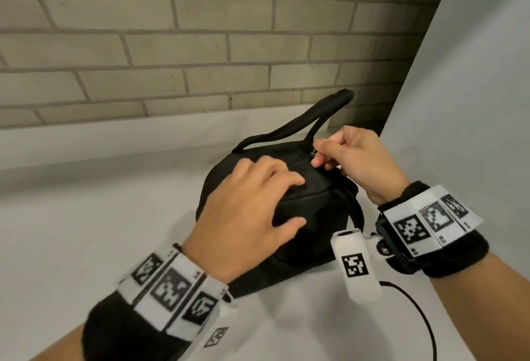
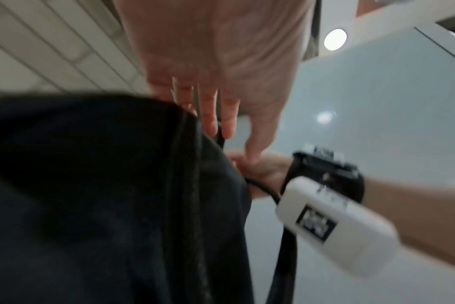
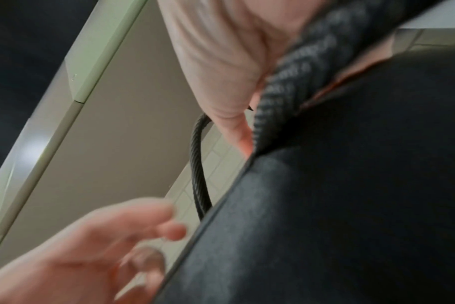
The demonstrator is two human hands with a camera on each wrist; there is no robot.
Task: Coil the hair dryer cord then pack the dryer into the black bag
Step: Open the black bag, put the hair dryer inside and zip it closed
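The black bag (image 1: pixel 315 208) sits on the white counter (image 1: pixel 100 231), its top zipper (image 1: pixel 298 157) drawn shut up to the pull. My left hand (image 1: pixel 282 201) rests flat on the bag's top with fingers spread and pressing down. My right hand (image 1: pixel 319 155) pinches the small metal zipper pull (image 1: pixel 315 152) between thumb and forefinger at the bag's far right end. The bag's handle (image 1: pixel 318 113) arches up behind. No hair dryer or cord shows in any view. The left wrist view shows the bag (image 2: pixel 91 185) under the left hand (image 2: pixel 221 92). The right wrist view has the bag (image 3: pixel 351 185) filling the right side.
A brick wall (image 1: pixel 200 45) with a low white ledge (image 1: pixel 114 136) runs close behind the bag. A white panel (image 1: pixel 473 102) closes off the right side. A thin black cable (image 1: pixel 421 312) trails from the right wrist camera across the counter's near right.
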